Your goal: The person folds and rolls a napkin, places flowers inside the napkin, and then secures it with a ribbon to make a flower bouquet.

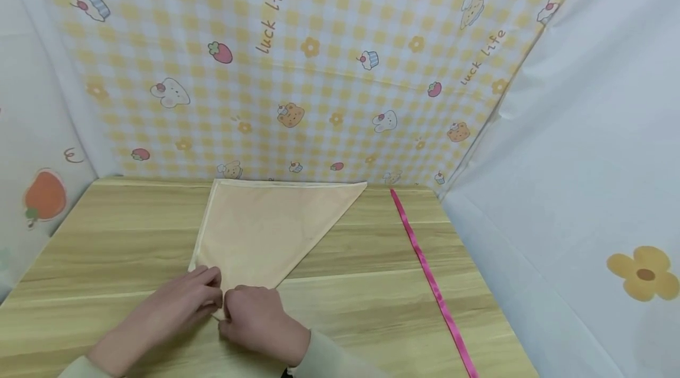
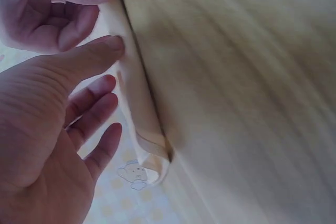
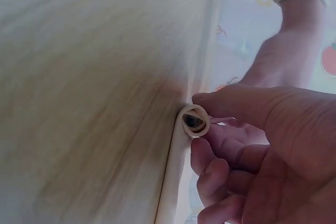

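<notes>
So there's a pale peach, roughly triangular cloth [image 1: 265, 224] left of centre in the head frame, lower corner rolled into a tube. Left hand [image 1: 183, 301] pinches the roll, spare fingers loosely bent; right hand [image 1: 260, 319], mostly curled, pinches one end. Shiny hot-pink ribbon [image 1: 428, 269] lies right on the wood-grain tabletop [image 1: 366, 307].
</notes>
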A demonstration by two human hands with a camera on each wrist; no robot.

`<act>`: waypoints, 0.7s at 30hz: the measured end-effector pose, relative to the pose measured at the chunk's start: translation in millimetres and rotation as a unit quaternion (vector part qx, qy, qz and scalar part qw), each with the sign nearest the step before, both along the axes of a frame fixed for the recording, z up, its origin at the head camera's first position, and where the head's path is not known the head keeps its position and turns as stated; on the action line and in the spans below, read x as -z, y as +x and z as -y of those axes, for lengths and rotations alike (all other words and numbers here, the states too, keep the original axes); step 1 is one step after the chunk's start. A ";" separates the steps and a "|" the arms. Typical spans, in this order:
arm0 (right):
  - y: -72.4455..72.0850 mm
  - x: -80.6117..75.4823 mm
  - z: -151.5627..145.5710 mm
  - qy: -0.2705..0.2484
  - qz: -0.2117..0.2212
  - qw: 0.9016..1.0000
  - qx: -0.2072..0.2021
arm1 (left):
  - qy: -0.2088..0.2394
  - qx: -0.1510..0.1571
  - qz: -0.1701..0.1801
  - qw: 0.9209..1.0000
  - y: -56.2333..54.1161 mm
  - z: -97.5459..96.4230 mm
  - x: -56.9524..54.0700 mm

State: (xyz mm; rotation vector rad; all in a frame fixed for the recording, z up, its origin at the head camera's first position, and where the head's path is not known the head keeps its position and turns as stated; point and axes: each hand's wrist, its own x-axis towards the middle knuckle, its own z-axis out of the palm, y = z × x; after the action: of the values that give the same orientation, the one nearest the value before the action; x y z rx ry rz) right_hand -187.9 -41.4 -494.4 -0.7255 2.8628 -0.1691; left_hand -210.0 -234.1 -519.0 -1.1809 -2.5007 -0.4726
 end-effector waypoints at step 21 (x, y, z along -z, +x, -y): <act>-7.3 0.0 -13.2 -0.007 -0.020 1.000 0.009 | 0.017 -0.002 0.005 1.000 4.4 -5.4 5.9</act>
State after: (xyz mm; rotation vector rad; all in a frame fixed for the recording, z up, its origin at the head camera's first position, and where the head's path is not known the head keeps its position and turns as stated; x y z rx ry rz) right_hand -195.2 -28.2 -494.4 -0.7152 2.9091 -0.1799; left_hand -205.6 -228.7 -524.9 -1.1634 -2.4927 -0.5178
